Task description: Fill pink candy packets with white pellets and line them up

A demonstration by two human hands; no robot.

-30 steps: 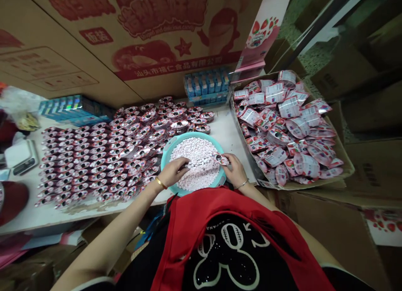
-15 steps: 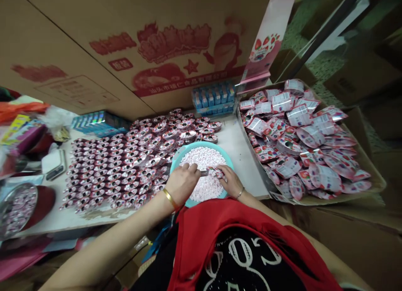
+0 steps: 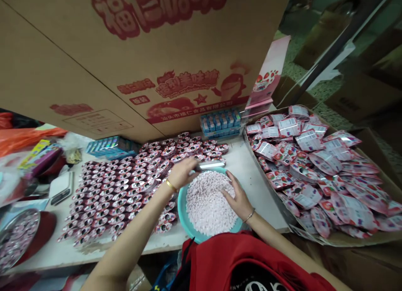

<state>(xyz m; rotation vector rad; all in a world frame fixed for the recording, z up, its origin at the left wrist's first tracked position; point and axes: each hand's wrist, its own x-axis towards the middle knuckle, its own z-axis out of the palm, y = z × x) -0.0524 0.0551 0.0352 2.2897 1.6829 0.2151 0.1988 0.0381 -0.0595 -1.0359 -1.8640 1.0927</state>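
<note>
A turquoise bowl (image 3: 184,217) of small pale pink candies (image 3: 210,207) sits at the table's front edge. My left hand (image 3: 184,173) is closed round the dark end of a long, flat, silvery tool (image 3: 211,165), which extends rightward above the bowl's far rim. I cannot make out the tool's exact kind. Over the bowl's right side, my right hand (image 3: 237,199) is open, thumb and fingers apart, fingertips close to or touching the candies. Left of the bowl stand many small pink-and-red packs (image 3: 119,190) in rows, with dark openings on top.
At right, a cardboard tray (image 3: 293,226) is heaped with pink packs (image 3: 309,140). Blue boxes (image 3: 221,121) stand against a large carton (image 3: 176,56) behind. On the left are a scale (image 3: 61,188), a red bowl (image 3: 44,232) of wrapped pieces and plastic bags.
The small pack that was in my right hand is out of it, and that hand has opened over the candies. My left hand has swung the tool toward the bowl's far rim. The view has shifted.
</note>
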